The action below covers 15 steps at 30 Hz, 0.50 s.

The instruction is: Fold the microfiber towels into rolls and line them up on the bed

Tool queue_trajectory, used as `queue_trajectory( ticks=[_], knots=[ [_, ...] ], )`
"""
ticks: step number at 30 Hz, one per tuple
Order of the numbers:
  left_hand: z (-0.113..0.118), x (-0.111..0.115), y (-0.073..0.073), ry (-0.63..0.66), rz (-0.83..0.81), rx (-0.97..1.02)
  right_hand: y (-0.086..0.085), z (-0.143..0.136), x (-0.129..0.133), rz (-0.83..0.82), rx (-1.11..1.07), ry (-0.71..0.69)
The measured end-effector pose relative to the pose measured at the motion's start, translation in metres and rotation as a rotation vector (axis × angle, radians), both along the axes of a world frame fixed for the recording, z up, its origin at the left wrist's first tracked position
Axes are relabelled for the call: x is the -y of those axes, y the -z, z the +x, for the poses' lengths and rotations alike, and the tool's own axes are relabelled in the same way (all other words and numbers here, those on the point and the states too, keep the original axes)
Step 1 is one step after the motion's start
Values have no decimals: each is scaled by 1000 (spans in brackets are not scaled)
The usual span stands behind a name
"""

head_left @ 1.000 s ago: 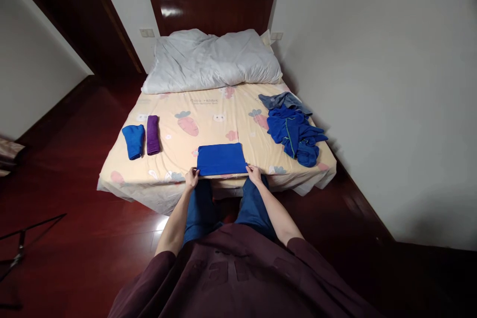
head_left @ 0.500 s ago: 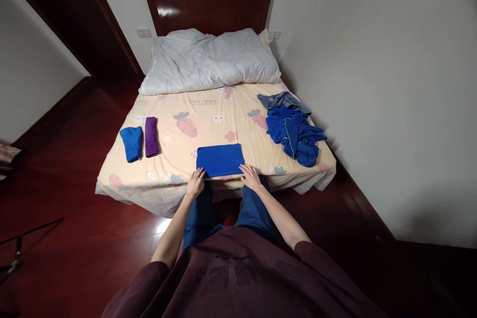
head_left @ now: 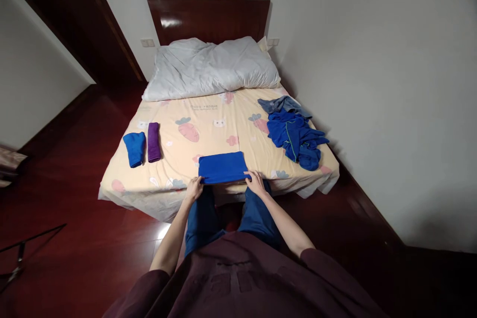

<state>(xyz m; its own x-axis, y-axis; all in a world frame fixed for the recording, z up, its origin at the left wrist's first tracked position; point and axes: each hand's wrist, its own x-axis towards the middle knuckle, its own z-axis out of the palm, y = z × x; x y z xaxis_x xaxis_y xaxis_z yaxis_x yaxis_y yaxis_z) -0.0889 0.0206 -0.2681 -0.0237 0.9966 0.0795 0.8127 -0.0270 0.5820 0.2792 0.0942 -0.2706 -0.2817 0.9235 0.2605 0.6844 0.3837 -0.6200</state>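
A flat, folded blue cloth (head_left: 222,166) lies at the front edge of the bed, its near edge slightly raised. My left hand (head_left: 195,189) pinches its near left corner. At the near right corner, my right hand (head_left: 255,183) has its fingers closed on the same cloth. To the left lie a rolled purple cloth (head_left: 154,142) and a folded lighter blue cloth (head_left: 134,149), side by side. On the right side of the bed is a crumpled heap of blue clothes (head_left: 294,134), with a grey-blue garment (head_left: 282,105) at its far end.
The bed (head_left: 179,151) has a yellow sheet with carrot prints. A white quilt (head_left: 212,67) lies against the dark wooden headboard (head_left: 212,20). A wall stands close on the right. A thin black metal frame (head_left: 20,253) is on the floor at lower left.
My fingers have closed on the blue cloth's near corners, and its near edge now looks lifted and creased. The view has tilted slightly upward.
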Motion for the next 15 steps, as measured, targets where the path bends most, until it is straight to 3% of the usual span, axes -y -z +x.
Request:
queue_trajectory(
  ticks=[8, 15],
  knots=[
    [-6, -16, 7, -291, -19, 214, 11, -16, -32, -174, -231, 190],
    [-11, -27, 11, -376, -48, 251, 15, -18, -53, -263, -194, 212]
  ],
)
